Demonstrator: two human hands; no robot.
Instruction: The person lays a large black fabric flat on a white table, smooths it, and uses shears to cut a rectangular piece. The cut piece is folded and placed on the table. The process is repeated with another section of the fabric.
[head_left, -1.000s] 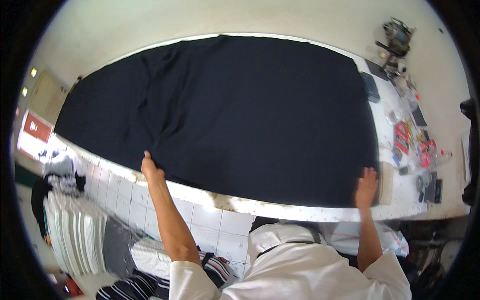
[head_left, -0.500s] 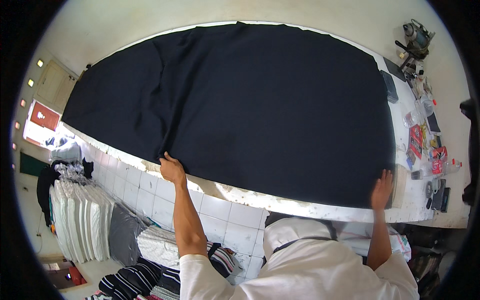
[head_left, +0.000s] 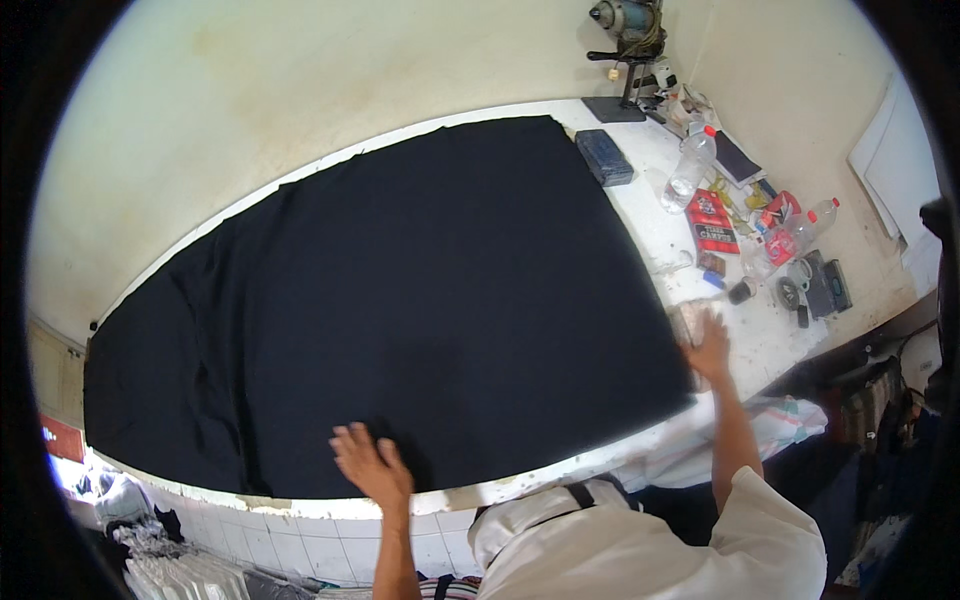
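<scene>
The left hand [head_left: 372,462] is laid flat, fingers spread, on the dark cloth [head_left: 400,300] near its front edge; the right hand [head_left: 710,345] is pressed open at its right edge. The cloth is spread across the white worktop [head_left: 740,330], with bottles [head_left: 690,165] beyond.

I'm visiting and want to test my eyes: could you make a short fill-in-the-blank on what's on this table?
1. The big cloth spread over the table is dark ____.
2. The left hand lies flat on the ____.
3. The right hand rests at the cloth's ____ edge.

Missing words: blue; cloth; right
</scene>
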